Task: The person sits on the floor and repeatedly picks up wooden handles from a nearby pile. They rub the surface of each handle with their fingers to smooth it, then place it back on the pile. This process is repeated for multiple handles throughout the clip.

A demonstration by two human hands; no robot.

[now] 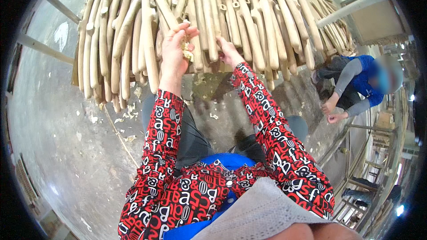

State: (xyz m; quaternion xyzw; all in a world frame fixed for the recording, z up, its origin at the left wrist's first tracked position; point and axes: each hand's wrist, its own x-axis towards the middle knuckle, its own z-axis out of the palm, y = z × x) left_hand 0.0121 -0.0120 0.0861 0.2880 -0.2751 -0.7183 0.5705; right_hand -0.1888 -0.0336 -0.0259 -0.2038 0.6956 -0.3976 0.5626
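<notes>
Left hand [174, 51]: raised at the lower ends of the stacked wooden pieces [200, 13], fingers pinched on a pale scrap of shavings [187, 52].
Right hand [229, 53]: apart from the left, fingers on one piece's end; its grip is probably closed, partly hidden.
Stack: leaning on a metal rack [44, 46] above the floor [66, 151].
Technique: brace the piece, then pull the debris away cleanly.

Wood pcs [200, 13] stacked ahead on frame [44, 46]; shavings [129, 118] on floor [66, 151] below; co-worker [356, 84] right.

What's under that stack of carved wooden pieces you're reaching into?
Under the stack of wooden pieces: grey concrete floor strewn with pale wood shavings. The stack's support is covered by the pieces themselves.
</notes>
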